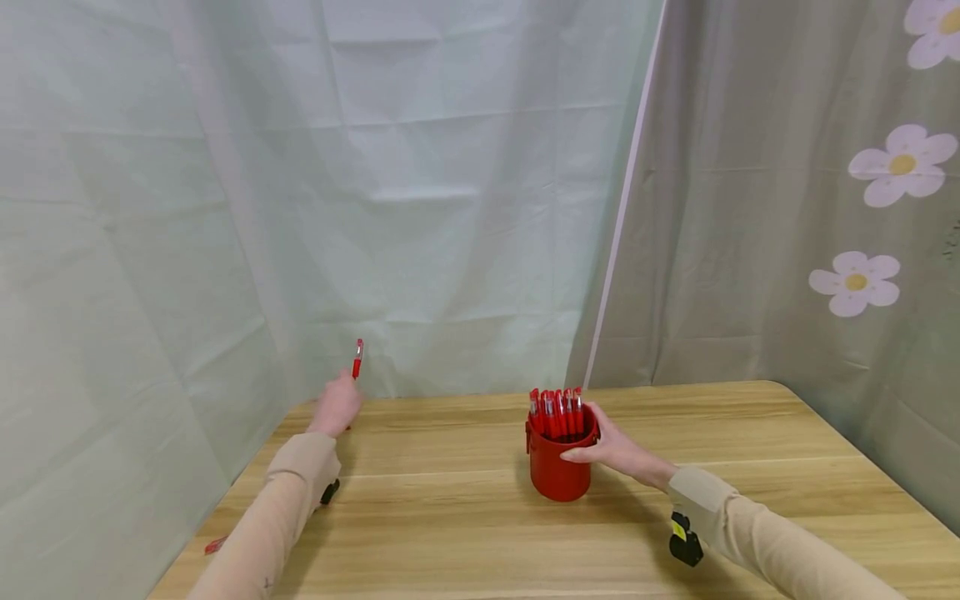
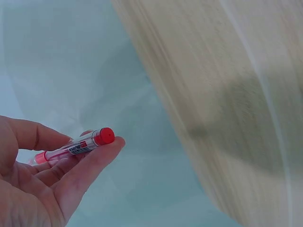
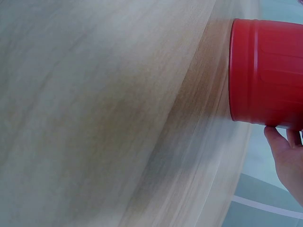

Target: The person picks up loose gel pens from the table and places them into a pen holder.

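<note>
My left hand (image 1: 339,406) pinches a red pen (image 1: 357,360) near the far left corner of the table. In the left wrist view the pen (image 2: 78,146), clear-barrelled with red ends, lies between thumb and fingers. To the right of centre stands a red bucket-shaped pen holder (image 1: 558,472) with several red pens (image 1: 555,415) upright in it. My right hand (image 1: 618,450) grips its rim from the right side, thumb and fingers spread around it. The right wrist view shows the holder's smooth red wall (image 3: 274,71), with the right hand (image 3: 289,158) against it.
A red-and-clear object (image 1: 215,545) lies at the left table edge, partly behind my left forearm. The wooden table (image 1: 435,517) ends at a pale curtain (image 1: 450,208) at the back and left. A grey curtain with flowers (image 1: 720,250) hangs at the right.
</note>
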Tool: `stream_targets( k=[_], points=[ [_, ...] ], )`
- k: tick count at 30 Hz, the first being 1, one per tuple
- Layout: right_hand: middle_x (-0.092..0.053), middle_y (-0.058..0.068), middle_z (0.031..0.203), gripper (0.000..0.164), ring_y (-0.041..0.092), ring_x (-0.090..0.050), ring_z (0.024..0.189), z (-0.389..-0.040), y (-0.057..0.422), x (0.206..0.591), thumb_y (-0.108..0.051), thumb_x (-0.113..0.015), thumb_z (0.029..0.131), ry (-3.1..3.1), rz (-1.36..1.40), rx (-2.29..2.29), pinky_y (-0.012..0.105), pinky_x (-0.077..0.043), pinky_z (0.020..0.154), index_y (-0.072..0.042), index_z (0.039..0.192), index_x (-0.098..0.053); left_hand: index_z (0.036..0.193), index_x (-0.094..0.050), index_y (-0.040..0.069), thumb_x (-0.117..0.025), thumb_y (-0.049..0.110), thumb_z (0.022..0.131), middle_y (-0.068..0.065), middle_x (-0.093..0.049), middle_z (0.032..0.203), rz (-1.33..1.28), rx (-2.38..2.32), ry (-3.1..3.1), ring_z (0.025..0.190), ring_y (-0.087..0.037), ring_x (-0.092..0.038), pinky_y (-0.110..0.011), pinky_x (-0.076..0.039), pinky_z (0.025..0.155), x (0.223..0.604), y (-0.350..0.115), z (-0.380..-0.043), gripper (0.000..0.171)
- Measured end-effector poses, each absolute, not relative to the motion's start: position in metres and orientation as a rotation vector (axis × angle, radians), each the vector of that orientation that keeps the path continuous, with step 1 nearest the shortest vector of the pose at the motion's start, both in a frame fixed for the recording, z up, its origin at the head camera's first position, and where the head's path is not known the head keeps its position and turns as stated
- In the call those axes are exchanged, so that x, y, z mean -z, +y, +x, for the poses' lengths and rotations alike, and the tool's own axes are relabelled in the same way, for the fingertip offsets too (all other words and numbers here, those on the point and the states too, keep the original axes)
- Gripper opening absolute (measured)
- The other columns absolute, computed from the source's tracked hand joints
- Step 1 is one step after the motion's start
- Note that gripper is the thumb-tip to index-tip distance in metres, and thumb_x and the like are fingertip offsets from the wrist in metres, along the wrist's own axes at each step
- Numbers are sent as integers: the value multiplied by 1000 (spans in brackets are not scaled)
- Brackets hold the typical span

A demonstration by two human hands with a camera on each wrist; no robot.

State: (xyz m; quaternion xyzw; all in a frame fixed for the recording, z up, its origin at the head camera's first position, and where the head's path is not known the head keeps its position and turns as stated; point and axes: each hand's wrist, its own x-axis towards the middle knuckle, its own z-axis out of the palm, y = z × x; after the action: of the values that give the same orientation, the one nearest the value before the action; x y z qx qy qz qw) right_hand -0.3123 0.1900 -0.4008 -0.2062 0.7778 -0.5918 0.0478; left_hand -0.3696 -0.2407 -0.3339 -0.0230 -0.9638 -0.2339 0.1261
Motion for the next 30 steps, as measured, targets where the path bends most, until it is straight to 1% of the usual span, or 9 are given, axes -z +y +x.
stream_targets(
  k=[7, 11, 16, 18, 23, 26, 30],
  points=[
    [-38, 19, 128, 80, 34, -41, 113, -298, 185, 383, -14, -73, 77, 2374, -638, 1773, 46, -37, 89, -1, 135, -21, 91, -37, -6, -30, -4, 86, -19, -48, 67, -96, 672, -2786, 54, -31, -49, -40, -41, 49, 327, -227, -369, 9],
    [-38, 19, 128, 79, 34, -41, 113, -292, 183, 376, -14, -72, 77, 2386, -633, 1761, 45, -37, 89, -1, 135, -21, 90, -37, -5, -31, -5, 85, -19, -49, 69, -133, 711, -2772, 53, -30, -48, -38, -40, 46, 326, -220, -368, 9],
    [-39, 20, 127, 78, 35, -42, 113, -298, 184, 382, -14, -73, 76, 2376, -658, 1778, 46, -38, 88, -1, 134, -22, 93, -37, -4, -30, -3, 85, -18, -49, 70, -169, 748, -2754, 53, -27, -47, -37, -39, 46, 326, -213, -366, 10],
    [-39, 18, 128, 79, 34, -41, 113, -305, 186, 391, -16, -73, 76, 2374, -663, 1781, 46, -38, 88, -3, 134, -22, 94, -36, -4, -30, -3, 86, -18, -49, 71, -185, 763, -2744, 53, -26, -46, -36, -38, 46, 327, -210, -365, 10],
    [-38, 15, 129, 80, 30, -41, 114, -316, 190, 405, -20, -74, 76, 2376, -644, 1780, 44, -38, 89, -10, 136, -22, 95, -37, -3, -36, -3, 84, -16, -47, 70, -206, 838, -2727, 52, -23, -41, -33, -35, 44, 328, -202, -361, 11],
    [-38, 14, 130, 80, 30, -41, 114, -313, 188, 403, -19, -74, 76, 2378, -627, 1772, 44, -38, 89, -10, 136, -22, 95, -39, -3, -39, -3, 83, -14, -47, 70, -214, 854, -2702, 51, -22, -40, -31, -34, 44, 329, -197, -361, 11],
    [-38, 17, 130, 80, 32, -40, 115, -309, 186, 397, -16, -73, 77, 2370, -631, 1770, 45, -37, 89, -7, 136, -20, 92, -43, 1, -42, -2, 84, -12, -48, 70, -223, 862, -2660, 49, -19, -39, -29, -33, 42, 330, -191, -360, 9]
  ],
)
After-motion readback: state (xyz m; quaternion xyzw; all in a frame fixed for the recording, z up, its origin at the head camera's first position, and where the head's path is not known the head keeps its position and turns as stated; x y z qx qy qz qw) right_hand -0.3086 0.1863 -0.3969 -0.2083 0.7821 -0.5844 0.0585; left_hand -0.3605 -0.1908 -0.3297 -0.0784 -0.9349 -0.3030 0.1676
